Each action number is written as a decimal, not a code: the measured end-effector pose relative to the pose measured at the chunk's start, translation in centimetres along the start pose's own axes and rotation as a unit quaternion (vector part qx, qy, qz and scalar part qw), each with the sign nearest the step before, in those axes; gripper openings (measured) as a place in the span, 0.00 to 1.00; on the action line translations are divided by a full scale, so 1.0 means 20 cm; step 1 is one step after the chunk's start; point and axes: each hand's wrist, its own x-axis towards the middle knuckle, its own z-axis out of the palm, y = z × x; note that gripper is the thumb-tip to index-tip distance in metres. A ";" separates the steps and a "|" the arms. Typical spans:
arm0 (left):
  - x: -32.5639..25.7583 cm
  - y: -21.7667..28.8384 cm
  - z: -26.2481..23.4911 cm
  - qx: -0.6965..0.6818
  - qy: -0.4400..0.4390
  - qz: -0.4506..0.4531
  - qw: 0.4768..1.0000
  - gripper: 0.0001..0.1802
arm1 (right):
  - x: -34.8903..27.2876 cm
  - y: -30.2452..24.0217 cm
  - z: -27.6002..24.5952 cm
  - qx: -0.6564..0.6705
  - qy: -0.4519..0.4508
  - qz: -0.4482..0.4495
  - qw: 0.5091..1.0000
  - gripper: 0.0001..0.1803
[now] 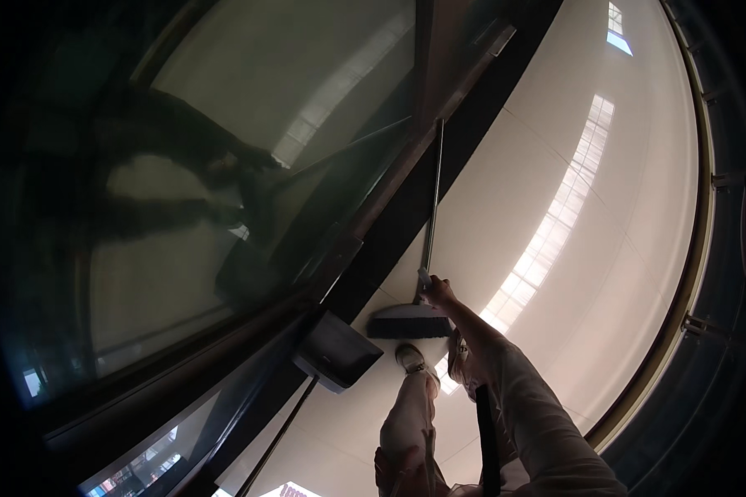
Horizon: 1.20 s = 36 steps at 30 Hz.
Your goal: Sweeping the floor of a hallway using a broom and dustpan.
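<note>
My right hand [437, 291] is closed around the grey handle of a broom [433, 199], low down near its head. The broom head [411, 321], pale on top with dark bristles, rests on the floor just ahead of my shoes. The handle stretches away toward the glass wall. To the left lies a black long-handled dustpan [340, 351]; its thin handle runs down to the lower edge. What looks like my left hand [396, 470] is by my left leg near the bottom, its fingers too dark to make out.
A dark glass wall [224, 273] with reflections rises along the left, above a black floor border [389, 255]. Pale glossy floor [630, 240] curves off to the right, streaked with reflected window light. A metal-edged barrier [694, 273] lines the far right.
</note>
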 end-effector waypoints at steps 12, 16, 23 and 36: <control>0.06 -0.34 0.06 0.003 0.040 -0.032 0.999 0.42 | 0.55 0.32 0.19 0.178 -0.009 0.149 0.973 0.22; 0.10 -0.23 -0.08 -0.017 0.049 -0.033 0.998 0.43 | 0.46 0.36 0.25 0.161 -0.026 0.147 0.976 0.22; 0.40 -0.15 -0.20 -0.027 0.080 -0.015 0.996 0.45 | 0.52 0.37 0.27 0.039 0.012 0.074 0.996 0.28; 0.94 0.30 -0.73 -0.097 0.080 0.049 0.991 0.48 | 0.20 0.34 0.15 0.195 0.022 -0.060 0.979 0.24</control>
